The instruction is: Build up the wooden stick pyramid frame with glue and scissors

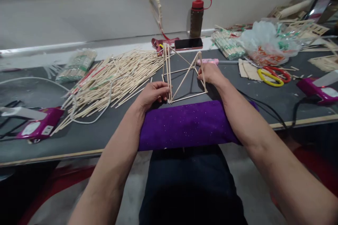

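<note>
Pinching thumb and fingers of the left hand (155, 93) close on the left uprights of the stick frame (185, 77), low down; the right hand (210, 74) is at its right side, fingers partly hidden, so I cannot tell whether they clamp or only touch. The stick frame stands just beyond the purple cloth (185, 124). It should be very light, its thin sticks stiff but easily snapped and its joints the weak points; a gentle hold low, near the corners, seems best. Beyond the purple cloth, leftward, lie loose sticks (118, 77); farther beyond it stands a bottle (196, 23).
</note>
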A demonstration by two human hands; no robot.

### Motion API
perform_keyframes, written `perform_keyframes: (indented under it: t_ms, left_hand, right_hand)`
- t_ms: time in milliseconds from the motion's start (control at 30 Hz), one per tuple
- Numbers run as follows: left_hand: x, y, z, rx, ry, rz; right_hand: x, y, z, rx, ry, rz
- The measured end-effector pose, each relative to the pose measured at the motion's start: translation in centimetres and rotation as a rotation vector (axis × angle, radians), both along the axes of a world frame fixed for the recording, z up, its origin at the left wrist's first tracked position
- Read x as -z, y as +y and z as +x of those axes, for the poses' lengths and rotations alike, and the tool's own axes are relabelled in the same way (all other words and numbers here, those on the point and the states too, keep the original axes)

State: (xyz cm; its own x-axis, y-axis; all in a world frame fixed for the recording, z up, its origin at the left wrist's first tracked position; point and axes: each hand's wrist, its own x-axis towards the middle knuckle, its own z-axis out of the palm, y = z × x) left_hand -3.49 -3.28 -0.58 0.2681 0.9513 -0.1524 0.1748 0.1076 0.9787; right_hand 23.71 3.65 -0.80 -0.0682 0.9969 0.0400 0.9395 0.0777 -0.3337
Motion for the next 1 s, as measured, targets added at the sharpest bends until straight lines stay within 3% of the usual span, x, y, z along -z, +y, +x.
perform_keyframes:
  t_ms: [167,367,467,633,733,867,1000]
  left_hand:
    - [-0.3,0.0,0.2,-0.092,-0.010,0.043]
    - [-2.2,-0.4,-0.5,-0.484,0.034,0.345]
    - [-3.1,-1.0,-2.1,-0.549,0.234,0.405]
    - [-3.7,-2.1,-4.1,-0.422,0.990,0.454]
    - [-3.3,-2.3,-4.1,-0.243,1.265,0.305]
    - [-2.4,-1.8,-4.1,-0.091,1.282,0.179]
    - [-2.4,-1.8,-4.4,-0.119,1.069,0.189]
  right_hand:
    - [0.1,-0.2,-0.2,0.042,0.042,0.013]
    - [0.4,0.0,-0.1,0.056,0.085,0.003]
    - [0.8,0.3,0.1,0.050,0.062,0.004]
    - [0.7,0.4,0.0,0.050,0.030,0.001]
    - [0.2,0.0,-0.2,0.064,0.069,-0.028]
    - [-0.3,-0.4,-0.3,0.069,0.117,-0.046]
    - [-0.1,-0.4,-0.3,0.084,0.182,-0.014]
